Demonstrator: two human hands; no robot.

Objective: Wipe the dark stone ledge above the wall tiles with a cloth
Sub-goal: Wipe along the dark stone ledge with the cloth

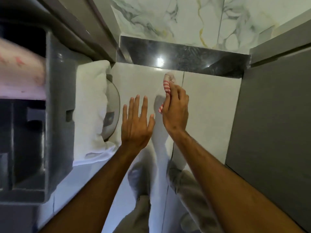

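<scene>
The dark polished stone ledge [185,56] runs across the upper middle, above pale glossy wall tiles [139,81], and reflects two bright lights. My right hand [175,110] is shut on a red-and-white striped cloth [166,85], whose top end sits on the tile just below the ledge's front edge. Beside it to the left, my left hand [136,121] is held flat and open against the tiles, fingers spread, holding nothing.
A white folded towel [91,111] hangs at the left beside a round glassy fixture [112,111]. A grey shelf unit [57,106] stands further left. A grey panel [269,115] bounds the right side. Marbled tiles [185,19] rise above the ledge.
</scene>
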